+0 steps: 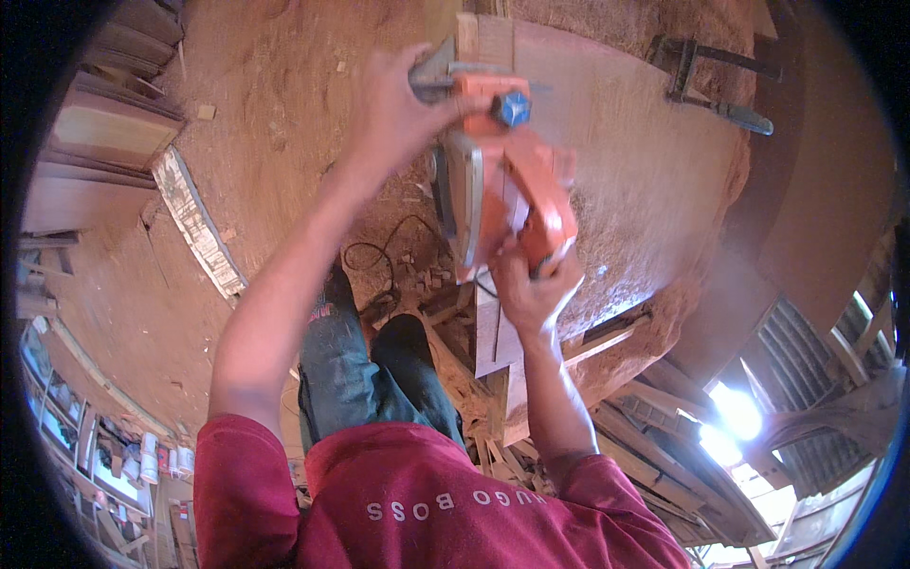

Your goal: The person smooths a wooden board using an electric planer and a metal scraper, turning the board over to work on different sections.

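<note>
An orange electric planer (531,190) with a blue front knob (512,108) sits over a narrow wooden board (493,341) along the edge of a dust-covered workbench (640,204). My left hand (403,109) grips the planer's front end, thumb across it beside the knob and fingers near a grey metal part. My right hand (538,284) is closed on the rear handle. A black cord hangs below the planer, and its underside is hidden.
A metal bar clamp (720,90) lies on the bench's upper right. A pale wooden plank (197,223) crosses the dusty floor at left, near stacked boards (104,142). Below the bench are offcuts and looped cable (374,261). More timber lies at lower right.
</note>
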`<state>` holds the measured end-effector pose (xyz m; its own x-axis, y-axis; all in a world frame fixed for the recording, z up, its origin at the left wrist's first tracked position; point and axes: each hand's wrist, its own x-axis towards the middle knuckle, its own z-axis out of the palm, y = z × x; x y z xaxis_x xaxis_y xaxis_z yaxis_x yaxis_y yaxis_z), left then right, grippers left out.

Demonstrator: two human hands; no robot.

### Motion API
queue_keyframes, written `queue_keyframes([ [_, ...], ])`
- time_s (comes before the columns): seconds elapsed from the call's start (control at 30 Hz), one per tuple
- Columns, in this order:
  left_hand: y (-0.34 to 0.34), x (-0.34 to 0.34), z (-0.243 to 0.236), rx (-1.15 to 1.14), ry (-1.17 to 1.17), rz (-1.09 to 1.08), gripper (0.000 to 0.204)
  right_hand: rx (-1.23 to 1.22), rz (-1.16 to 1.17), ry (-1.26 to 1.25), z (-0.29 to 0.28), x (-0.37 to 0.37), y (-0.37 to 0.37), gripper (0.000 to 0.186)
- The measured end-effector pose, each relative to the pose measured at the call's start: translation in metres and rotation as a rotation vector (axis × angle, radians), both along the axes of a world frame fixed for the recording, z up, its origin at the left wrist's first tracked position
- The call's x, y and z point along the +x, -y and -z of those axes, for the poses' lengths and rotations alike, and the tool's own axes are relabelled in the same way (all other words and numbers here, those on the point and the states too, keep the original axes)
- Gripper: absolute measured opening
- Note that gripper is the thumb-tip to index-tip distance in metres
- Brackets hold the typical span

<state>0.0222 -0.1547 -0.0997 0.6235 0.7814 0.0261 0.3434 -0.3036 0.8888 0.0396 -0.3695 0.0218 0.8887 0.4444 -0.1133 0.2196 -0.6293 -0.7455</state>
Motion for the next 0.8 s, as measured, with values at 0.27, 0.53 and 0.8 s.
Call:
queue_keyframes([
  [0.27,-0.144,0.087,-0.035,-0.263,0.016,0.049,0.061,-0.16,-0.268,0.353,0.03,0.118,-0.13,0.027],
  [0.53,-0.04,0.035,-0.004,-0.293,-0.032,0.112,0.063,-0.195,-0.203,0.379,0.007,0.029,-0.02,0.024],
  [0.8,0.223,-0.168,-0.062,-0.317,-0.161,0.063,0.086,-0.19,0.004,-0.069,-0.029,-0.168,0.247,0.019],
])
